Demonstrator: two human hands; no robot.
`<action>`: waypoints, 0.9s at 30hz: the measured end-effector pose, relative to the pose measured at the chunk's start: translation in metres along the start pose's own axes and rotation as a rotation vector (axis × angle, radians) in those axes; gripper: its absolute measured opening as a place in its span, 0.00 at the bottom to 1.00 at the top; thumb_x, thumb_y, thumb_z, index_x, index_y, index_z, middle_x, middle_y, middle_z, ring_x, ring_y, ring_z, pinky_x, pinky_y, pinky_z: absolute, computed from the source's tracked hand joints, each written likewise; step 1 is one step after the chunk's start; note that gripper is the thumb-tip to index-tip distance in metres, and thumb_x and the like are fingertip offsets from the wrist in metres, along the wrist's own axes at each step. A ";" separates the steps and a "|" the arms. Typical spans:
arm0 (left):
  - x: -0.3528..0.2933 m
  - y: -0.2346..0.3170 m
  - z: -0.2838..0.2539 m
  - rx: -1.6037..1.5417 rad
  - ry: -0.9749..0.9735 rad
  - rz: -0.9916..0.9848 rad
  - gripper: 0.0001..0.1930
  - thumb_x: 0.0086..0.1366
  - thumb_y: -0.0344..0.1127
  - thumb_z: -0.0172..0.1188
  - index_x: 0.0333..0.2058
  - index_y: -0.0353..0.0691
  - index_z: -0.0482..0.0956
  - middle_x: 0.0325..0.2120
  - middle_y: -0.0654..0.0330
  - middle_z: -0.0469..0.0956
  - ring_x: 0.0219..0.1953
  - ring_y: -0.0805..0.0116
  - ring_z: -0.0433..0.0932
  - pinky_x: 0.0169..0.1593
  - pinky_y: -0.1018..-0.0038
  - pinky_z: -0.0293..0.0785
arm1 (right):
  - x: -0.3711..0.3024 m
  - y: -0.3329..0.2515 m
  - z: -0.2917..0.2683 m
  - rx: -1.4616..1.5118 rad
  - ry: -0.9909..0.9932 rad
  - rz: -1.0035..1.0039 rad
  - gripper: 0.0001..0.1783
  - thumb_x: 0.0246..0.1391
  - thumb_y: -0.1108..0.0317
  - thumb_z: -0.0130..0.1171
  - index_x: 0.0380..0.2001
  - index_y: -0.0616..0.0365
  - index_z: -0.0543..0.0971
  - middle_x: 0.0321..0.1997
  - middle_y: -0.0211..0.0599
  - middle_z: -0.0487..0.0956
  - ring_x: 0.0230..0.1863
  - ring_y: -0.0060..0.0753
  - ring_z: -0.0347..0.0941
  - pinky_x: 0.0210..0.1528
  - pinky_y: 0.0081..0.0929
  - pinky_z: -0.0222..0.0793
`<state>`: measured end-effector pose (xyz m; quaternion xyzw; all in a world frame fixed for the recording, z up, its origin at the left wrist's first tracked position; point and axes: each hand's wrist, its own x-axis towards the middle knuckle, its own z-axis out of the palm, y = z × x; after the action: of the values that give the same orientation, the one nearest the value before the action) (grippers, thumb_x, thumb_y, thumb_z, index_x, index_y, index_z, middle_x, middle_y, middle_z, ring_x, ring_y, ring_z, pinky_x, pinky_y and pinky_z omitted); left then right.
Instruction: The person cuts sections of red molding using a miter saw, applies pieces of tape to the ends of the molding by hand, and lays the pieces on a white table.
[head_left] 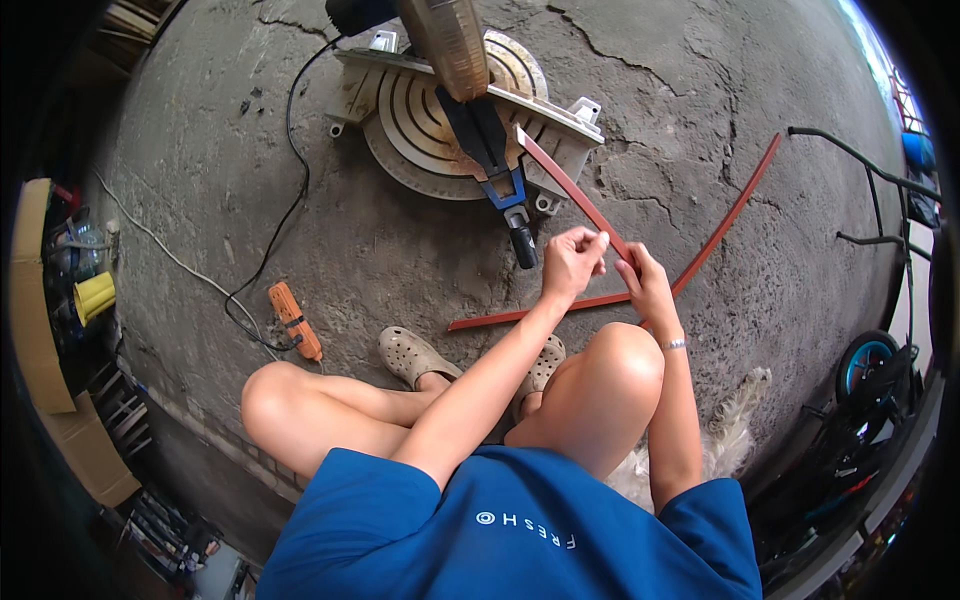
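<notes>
A long, thin red bar [566, 183] slants up from my right hand [650, 290], whose fingers are closed around its near end. Along one edge of the bar, a pale strip shows. My left hand [572, 266] is closed beside the bar, fingers curled and fingertips meeting at its edge; whatever they pinch is too small to tell. The bar's far tip reaches the right side of a miter saw [420, 130] with a round, slotted table and a blue-and-black handle. More red strip [730, 217] lies on the floor behind my right hand, which partly hides it.
An orange power strip [294, 320] lies at left, with a black cord [290, 190] running to the saw. Cardboard [40, 300] and a yellow cup [95, 297] stand far left. Black metal tubing [860, 155] and a wheel [868, 365] are at right. Pale fur [740, 405] shows beside my right arm.
</notes>
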<state>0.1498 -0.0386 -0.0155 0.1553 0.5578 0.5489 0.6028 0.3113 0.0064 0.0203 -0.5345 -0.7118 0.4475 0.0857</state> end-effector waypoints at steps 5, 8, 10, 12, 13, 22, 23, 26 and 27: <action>-0.041 0.061 -0.020 -0.045 -0.056 0.012 0.17 0.72 0.50 0.56 0.42 0.41 0.82 0.33 0.62 0.82 0.36 0.76 0.81 0.36 0.80 0.77 | -0.100 -0.003 -0.024 0.274 0.182 0.188 0.26 0.65 0.47 0.55 0.29 0.63 0.75 0.16 0.30 0.67 0.20 0.20 0.63 0.24 0.23 0.59; -0.044 0.116 -0.021 -0.061 -0.229 0.015 0.20 0.74 0.48 0.52 0.48 0.37 0.79 0.38 0.59 0.83 0.40 0.72 0.82 0.42 0.76 0.77 | -0.136 -0.016 -0.035 0.296 0.235 0.127 0.31 0.65 0.41 0.52 0.28 0.62 0.75 0.15 0.27 0.67 0.18 0.17 0.64 0.20 0.23 0.57; -0.046 0.145 -0.014 -0.025 -0.402 0.034 0.20 0.74 0.47 0.51 0.51 0.36 0.78 0.41 0.57 0.83 0.42 0.70 0.82 0.44 0.74 0.77 | -0.152 -0.032 -0.037 0.363 0.260 0.123 0.31 0.65 0.39 0.50 0.28 0.61 0.77 0.14 0.27 0.66 0.17 0.18 0.61 0.20 0.23 0.54; -0.047 0.162 -0.001 0.017 -0.588 0.087 0.20 0.74 0.45 0.51 0.53 0.35 0.77 0.43 0.56 0.82 0.44 0.68 0.82 0.46 0.73 0.77 | -0.171 -0.033 -0.035 0.340 0.311 0.100 0.32 0.65 0.40 0.50 0.29 0.61 0.77 0.14 0.28 0.65 0.16 0.19 0.60 0.20 0.24 0.52; -0.049 0.170 0.007 0.045 -0.659 0.075 0.18 0.73 0.42 0.54 0.53 0.35 0.76 0.45 0.55 0.82 0.45 0.66 0.82 0.47 0.71 0.77 | -0.177 -0.030 -0.032 0.328 0.347 0.082 0.32 0.65 0.40 0.50 0.29 0.62 0.78 0.14 0.28 0.64 0.16 0.19 0.59 0.20 0.24 0.51; -0.073 0.112 0.036 0.341 -0.944 -0.121 0.16 0.70 0.37 0.59 0.53 0.39 0.78 0.44 0.57 0.82 0.45 0.67 0.82 0.46 0.73 0.77 | -0.265 -0.009 0.065 0.439 0.811 0.320 0.18 0.66 0.56 0.58 0.41 0.64 0.76 0.26 0.32 0.75 0.28 0.21 0.67 0.31 0.26 0.65; -0.068 0.092 0.035 0.485 -0.948 -0.125 0.16 0.71 0.38 0.58 0.54 0.39 0.78 0.44 0.58 0.82 0.46 0.68 0.81 0.47 0.73 0.76 | -0.273 -0.009 0.075 0.419 0.952 0.399 0.17 0.66 0.57 0.57 0.42 0.63 0.75 0.26 0.33 0.75 0.29 0.22 0.68 0.31 0.27 0.66; -0.042 0.006 -0.004 1.001 -0.794 -0.146 0.20 0.68 0.44 0.61 0.53 0.38 0.78 0.45 0.54 0.82 0.47 0.62 0.81 0.52 0.69 0.74 | -0.300 -0.016 0.096 0.161 1.136 0.613 0.14 0.68 0.64 0.51 0.51 0.60 0.72 0.32 0.45 0.80 0.33 0.44 0.77 0.38 0.36 0.72; -0.046 -0.009 -0.012 1.161 -0.715 -0.153 0.22 0.66 0.46 0.63 0.53 0.38 0.78 0.46 0.52 0.81 0.48 0.58 0.80 0.54 0.66 0.73 | -0.307 -0.017 0.102 0.145 1.163 0.658 0.14 0.68 0.65 0.50 0.52 0.59 0.71 0.34 0.48 0.81 0.35 0.49 0.79 0.39 0.39 0.73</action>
<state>0.1548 -0.0849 -0.0037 0.5849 0.5380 0.0321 0.6062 0.3649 -0.3067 0.0824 -0.8706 -0.3178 0.1363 0.3499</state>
